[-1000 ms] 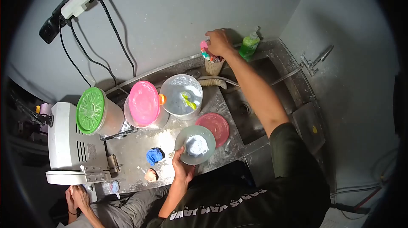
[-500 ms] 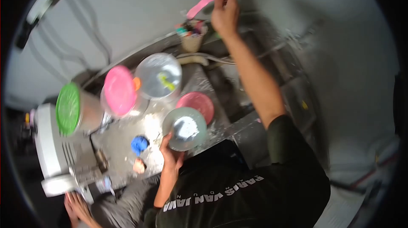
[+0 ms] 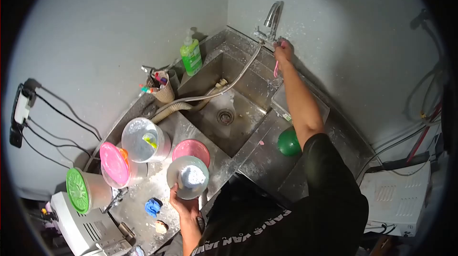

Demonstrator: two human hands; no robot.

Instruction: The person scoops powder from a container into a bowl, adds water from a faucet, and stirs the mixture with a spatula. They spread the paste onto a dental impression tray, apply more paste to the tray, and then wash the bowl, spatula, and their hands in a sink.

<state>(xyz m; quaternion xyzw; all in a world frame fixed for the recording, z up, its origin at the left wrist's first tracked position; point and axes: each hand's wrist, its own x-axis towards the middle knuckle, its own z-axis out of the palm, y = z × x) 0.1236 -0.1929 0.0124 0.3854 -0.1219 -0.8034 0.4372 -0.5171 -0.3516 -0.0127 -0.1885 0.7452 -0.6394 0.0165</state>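
In the head view, my left hand [image 3: 185, 204] grips the near edge of a translucent grey bowl [image 3: 200, 190] with white powder in it. Partly behind the bowl, a pink plastic bowl or dish [image 3: 191, 147] rests on the steel counter. My right arm reaches far forward to the wall tap [image 3: 272, 20]. Closed around a pink spatula [image 3: 276, 69], my right hand [image 3: 283, 52] is right at the tap's handle, and the tool's end hangs below the fingers.
A steel sink [image 3: 224, 134] with a hose lies ahead. Left stand lidded tubs [image 3: 114, 164], a clear container [image 3: 143, 137], a blue lump [image 3: 152, 207] and a brush cup [image 3: 164, 93]. A soap bottle [image 3: 191, 56] stands behind; a green ball-like object [image 3: 289, 142] sits right.
The view has swung right, bringing the sink and tap into sight. My right hand has gone from above the brush cup to the tap with the pink spatula. My left hand keeps the bowl.
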